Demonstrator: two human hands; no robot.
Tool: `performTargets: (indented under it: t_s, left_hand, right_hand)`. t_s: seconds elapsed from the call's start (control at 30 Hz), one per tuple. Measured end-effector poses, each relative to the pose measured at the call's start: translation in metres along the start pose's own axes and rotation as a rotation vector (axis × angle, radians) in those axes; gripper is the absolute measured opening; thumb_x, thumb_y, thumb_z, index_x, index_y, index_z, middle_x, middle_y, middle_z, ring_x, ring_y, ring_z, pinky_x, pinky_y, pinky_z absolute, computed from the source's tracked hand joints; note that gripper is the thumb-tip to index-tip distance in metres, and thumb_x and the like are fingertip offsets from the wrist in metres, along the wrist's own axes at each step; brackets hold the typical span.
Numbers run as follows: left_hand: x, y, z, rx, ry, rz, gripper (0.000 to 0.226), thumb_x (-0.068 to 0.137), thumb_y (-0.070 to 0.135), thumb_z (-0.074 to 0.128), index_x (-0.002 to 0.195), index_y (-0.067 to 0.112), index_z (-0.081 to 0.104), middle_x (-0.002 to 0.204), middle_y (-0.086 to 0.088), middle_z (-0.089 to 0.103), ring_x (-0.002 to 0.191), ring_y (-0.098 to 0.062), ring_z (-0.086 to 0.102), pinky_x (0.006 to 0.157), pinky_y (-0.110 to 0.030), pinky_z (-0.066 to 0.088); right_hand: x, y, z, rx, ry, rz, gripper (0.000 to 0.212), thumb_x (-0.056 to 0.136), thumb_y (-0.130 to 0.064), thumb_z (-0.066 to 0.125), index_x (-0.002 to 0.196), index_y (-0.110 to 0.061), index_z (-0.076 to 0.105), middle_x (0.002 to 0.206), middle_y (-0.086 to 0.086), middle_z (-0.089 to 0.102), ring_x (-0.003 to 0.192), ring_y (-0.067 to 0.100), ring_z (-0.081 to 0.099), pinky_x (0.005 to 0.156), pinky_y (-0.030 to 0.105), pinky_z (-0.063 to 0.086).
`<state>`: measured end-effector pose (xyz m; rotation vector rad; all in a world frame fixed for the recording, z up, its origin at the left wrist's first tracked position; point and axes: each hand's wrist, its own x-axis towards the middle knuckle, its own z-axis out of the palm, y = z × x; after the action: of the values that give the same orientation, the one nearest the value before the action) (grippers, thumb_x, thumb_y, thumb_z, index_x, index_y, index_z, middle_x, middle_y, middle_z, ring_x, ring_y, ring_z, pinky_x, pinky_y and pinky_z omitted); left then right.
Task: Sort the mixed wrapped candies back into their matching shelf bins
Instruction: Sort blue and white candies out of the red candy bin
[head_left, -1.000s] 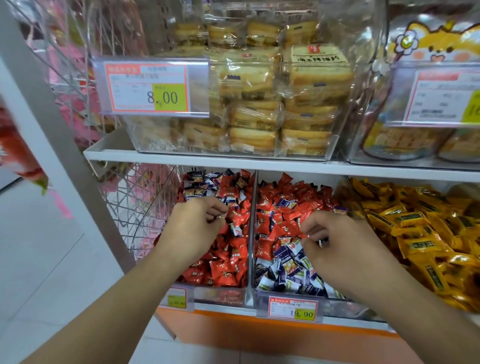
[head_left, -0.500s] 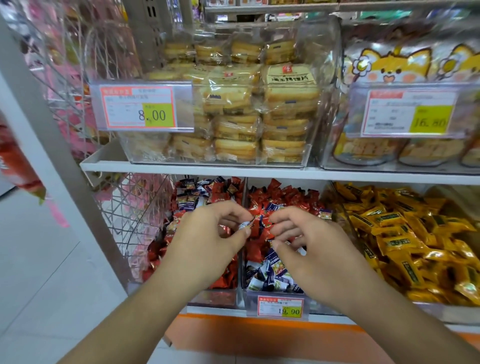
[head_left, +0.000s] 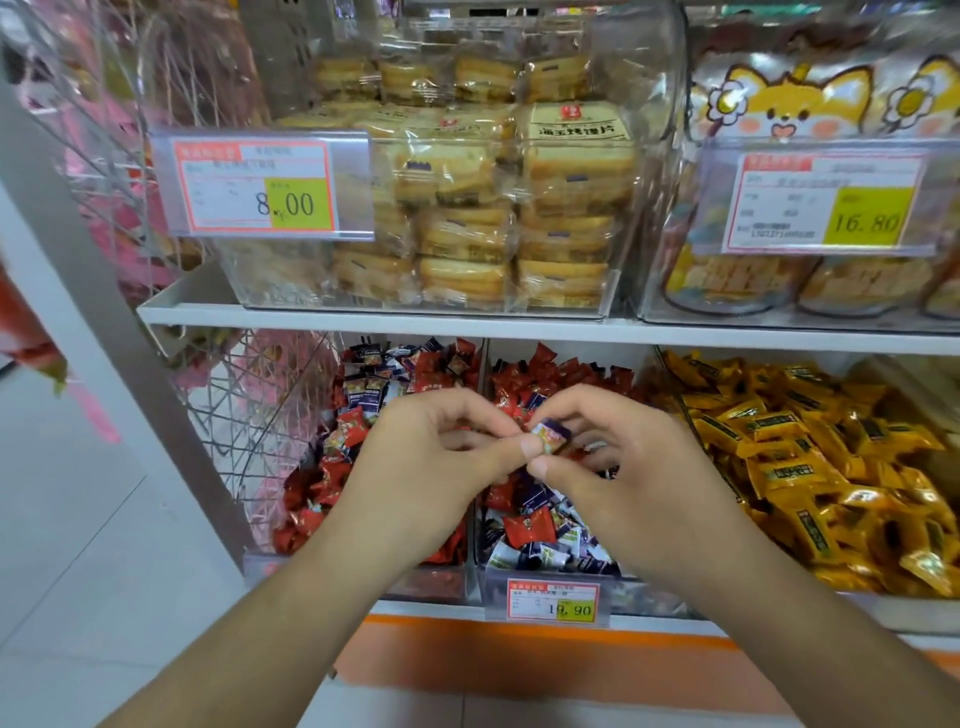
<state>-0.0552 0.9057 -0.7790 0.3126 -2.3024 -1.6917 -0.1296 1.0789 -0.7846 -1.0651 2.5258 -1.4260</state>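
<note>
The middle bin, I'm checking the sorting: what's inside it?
The middle bin holds red candies mixed with purple-and-white candies. Both hands cover its centre, so what lies beneath them is hidden.

On the lower shelf three bins stand side by side: the left bin (head_left: 363, 574), the middle bin (head_left: 628, 597) just right of it past a divider (head_left: 480, 415), and the right bin (head_left: 883, 608). A price tag (head_left: 553, 600) hangs on the middle bin's front. Both hands meet above the divider, left hand (head_left: 431, 467) over the left bin, right hand (head_left: 623, 467) over the middle, a candy (head_left: 550, 435) between their fingertips. Above, the upper shelf (head_left: 363, 315) carries a cake box (head_left: 467, 208) at left and a snack box (head_left: 831, 260) at right. A wire rack (head_left: 249, 415) stands left of the bins.
</note>
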Motion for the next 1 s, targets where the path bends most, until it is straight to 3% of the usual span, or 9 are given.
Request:
performTargets:
  t_s: [0.1, 0.23, 0.3, 0.43, 0.53, 0.63, 0.73, 0.83, 1.0]
  left_hand:
    - [0.002, -0.007, -0.004, 0.098, 0.041, 0.0, 0.012, 0.087, 0.039, 0.079, 0.088, 0.027, 0.074, 0.085, 0.005, 0.077, 0.084, -0.007, 0.073, 0.084, -0.028, 0.055]
    - [0.013, -0.023, -0.026, 0.298, 0.169, 0.022, 0.003, 0.094, 0.036, 0.071, 0.091, 0.038, 0.07, 0.092, 0.016, 0.074, 0.081, -0.007, 0.07, 0.08, -0.04, 0.058]
    - [0.016, -0.03, -0.038, 0.326, 0.181, -0.001, 0.008, 0.095, 0.033, 0.07, 0.09, 0.039, 0.069, 0.088, 0.013, 0.074, 0.075, -0.007, 0.069, 0.074, -0.038, 0.057]
    - [0.018, -0.039, -0.054, 0.351, 0.152, -0.031, 0.008, 0.095, 0.027, 0.07, 0.09, 0.034, 0.07, 0.086, 0.015, 0.074, 0.084, -0.013, 0.072, 0.083, -0.045, 0.059]
    - [0.019, -0.044, -0.063, 0.389, 0.156, -0.029, 0.01, 0.095, 0.024, 0.07, 0.088, 0.032, 0.07, 0.085, 0.015, 0.073, 0.085, -0.001, 0.069, 0.082, -0.034, 0.057]
    - [0.022, -0.05, -0.075, 0.441, 0.194, -0.043, 0.016, 0.096, 0.02, 0.067, 0.087, 0.033, 0.069, 0.085, 0.011, 0.072, 0.079, -0.005, 0.068, 0.066, -0.026, 0.055]
    - [0.025, -0.054, -0.087, 0.498, 0.247, -0.068, 0.02, 0.096, 0.015, 0.064, 0.087, 0.031, 0.069, 0.088, 0.01, 0.071, 0.075, -0.008, 0.067, 0.056, -0.022, 0.052]
    - [0.027, -0.057, -0.093, 0.504, 0.285, -0.088, 0.021, 0.097, 0.012, 0.059, 0.091, 0.03, 0.068, 0.086, 0.01, 0.07, 0.074, -0.015, 0.068, 0.054, -0.023, 0.05]
    - [0.031, -0.067, -0.095, 0.571, 0.262, -0.001, 0.021, 0.1, 0.011, 0.057, 0.1, 0.028, 0.069, 0.09, 0.011, 0.069, 0.074, -0.007, 0.065, 0.052, -0.01, 0.042]
  right_hand:
    - [0.002, 0.013, -0.009, -0.144, 0.034, 0.086, 0.012, 0.092, -0.026, 0.075, 0.093, -0.034, 0.066, 0.089, -0.016, 0.067, 0.088, 0.005, 0.063, 0.075, 0.027, 0.055]
    - [0.003, 0.024, -0.015, -0.49, -0.122, 0.171, 0.038, 0.097, -0.032, 0.069, 0.133, -0.039, 0.06, 0.135, -0.016, 0.057, 0.124, 0.008, 0.054, 0.106, 0.029, 0.048]
    - [0.002, 0.02, -0.004, -0.467, -0.199, 0.119, 0.042, 0.097, -0.035, 0.069, 0.138, -0.039, 0.058, 0.137, -0.02, 0.053, 0.129, 0.006, 0.048, 0.11, 0.028, 0.042]
    - [0.001, 0.023, 0.024, -0.592, -0.348, 0.03, 0.036, 0.095, -0.042, 0.07, 0.13, -0.036, 0.062, 0.126, -0.018, 0.053, 0.125, 0.011, 0.042, 0.103, 0.035, 0.044]
    - [0.004, 0.028, 0.031, -0.675, -0.343, 0.04, 0.016, 0.095, -0.036, 0.072, 0.109, -0.033, 0.066, 0.109, -0.014, 0.054, 0.109, 0.015, 0.052, 0.084, 0.031, 0.048]
    - [0.01, 0.023, 0.024, -0.644, -0.217, 0.113, 0.01, 0.094, -0.039, 0.07, 0.094, -0.033, 0.061, 0.096, -0.017, 0.056, 0.09, 0.009, 0.058, 0.076, 0.032, 0.053]
    - [0.02, 0.002, 0.022, -0.352, 0.007, 0.154, 0.014, 0.092, -0.039, 0.073, 0.087, -0.033, 0.062, 0.082, -0.015, 0.063, 0.075, 0.003, 0.06, 0.068, 0.022, 0.054]
    - [0.031, -0.022, 0.041, -0.133, -0.003, 0.097, 0.014, 0.092, -0.044, 0.071, 0.103, -0.036, 0.068, 0.095, -0.019, 0.066, 0.091, -0.003, 0.059, 0.077, 0.017, 0.051]
    - [0.03, -0.024, 0.059, -0.259, -0.112, 0.044, 0.032, 0.102, -0.042, 0.058, 0.133, -0.038, 0.061, 0.132, -0.029, 0.054, 0.123, -0.008, 0.043, 0.103, 0.015, 0.033]
